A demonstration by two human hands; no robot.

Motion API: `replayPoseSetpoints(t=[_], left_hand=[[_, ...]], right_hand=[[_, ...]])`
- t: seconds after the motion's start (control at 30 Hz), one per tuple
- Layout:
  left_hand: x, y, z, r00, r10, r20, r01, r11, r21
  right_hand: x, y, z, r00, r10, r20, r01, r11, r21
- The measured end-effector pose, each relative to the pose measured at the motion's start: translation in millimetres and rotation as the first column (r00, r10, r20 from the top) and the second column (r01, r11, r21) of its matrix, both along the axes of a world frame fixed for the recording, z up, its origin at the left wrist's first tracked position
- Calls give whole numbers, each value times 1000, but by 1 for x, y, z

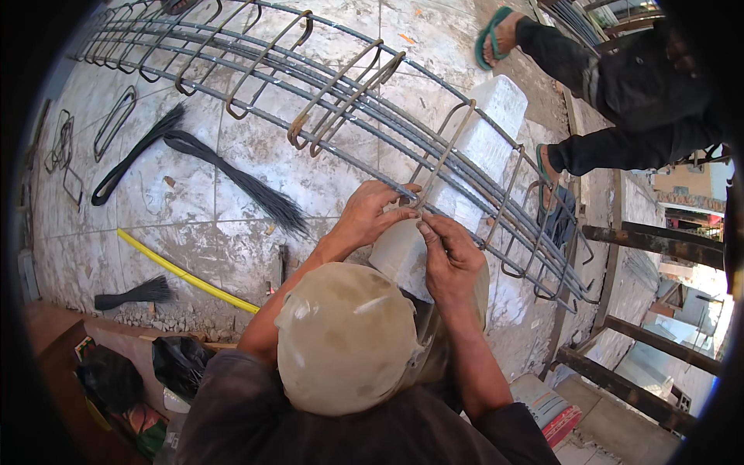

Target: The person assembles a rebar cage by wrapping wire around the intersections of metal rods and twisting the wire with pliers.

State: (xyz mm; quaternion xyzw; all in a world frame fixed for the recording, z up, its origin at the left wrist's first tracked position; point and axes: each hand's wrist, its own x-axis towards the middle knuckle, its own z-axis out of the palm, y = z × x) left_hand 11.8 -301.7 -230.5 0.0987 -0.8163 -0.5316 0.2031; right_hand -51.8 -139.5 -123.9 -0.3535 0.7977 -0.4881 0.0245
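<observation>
A long cage of steel reinforcing bars [353,108] with bent stirrups [453,147] crosses in front of me and rests over a pale block [494,108]. My left hand [374,211] reaches the near bar, its thumb and fingertips closed at the foot of a stirrup. Close beside it, my right hand [452,260] pinches thumb against fingers at that joint. Whatever lies between the fingertips is too small to make out. Bundles of thin dark wire [240,184] lie to the left on the tiles. Below my hands bulges a rounded form in worn tan cloth [349,337].
Loose stirrups [115,124], another wire bundle [133,294], a yellow strip [186,271] and a dark tool [283,263] lie at left. Black plastic bags [182,364] sit lower left. Another person's legs [612,116] in green flip-flops stand far right, near dark beams [647,242].
</observation>
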Motion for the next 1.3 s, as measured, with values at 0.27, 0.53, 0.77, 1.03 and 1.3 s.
replayPoseSetpoints(t=[0.27,0.53,0.77,1.03,1.3], left_hand=[[-1,16,1,992,-67,110,-1,850,527],[-4,16,-1,987,-161,25,82,627,775],[-10,16,-5,987,-126,97,27,734,679],[-12,25,17,998,-22,67,-35,679,734],[-17,30,32,997,41,66,-75,724,686]], right_hand=[[-10,20,-9,979,105,-177,-78,985,152],[-23,26,-6,908,212,-360,-76,932,355],[-20,21,1,895,214,-392,0,878,479],[-46,16,55,886,438,-153,-300,792,532],[-66,4,26,980,1,199,-102,862,497]])
